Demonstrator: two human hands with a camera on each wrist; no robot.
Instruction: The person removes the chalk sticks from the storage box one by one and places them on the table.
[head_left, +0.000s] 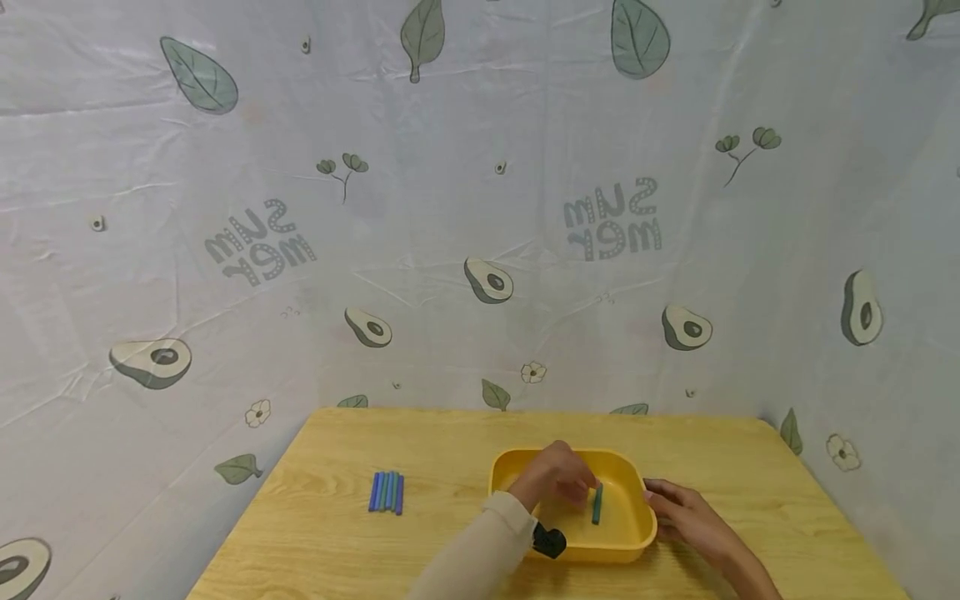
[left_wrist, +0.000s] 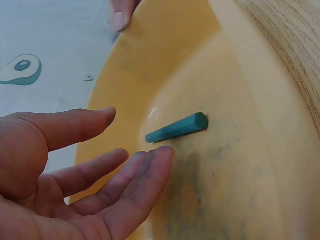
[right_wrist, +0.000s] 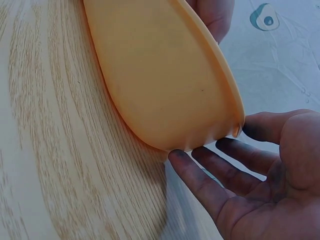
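A dark green chalk stick lies in the yellow tray; it shows in the left wrist view as a chunky faceted stick. My left hand reaches into the tray beside it. In the left wrist view the thumb and fingers are apart, near the stick, with nothing between them. At the tray's right end, my right hand holds the rim. The right wrist view shows its thumb at the rim and its smudged fingertips against the outer wall.
Several blue and green sticks lie side by side on the wooden table, left of the tray. Dark smudges mark the tray's floor. A pale curtain printed with avocados and leaves hangs behind the table.
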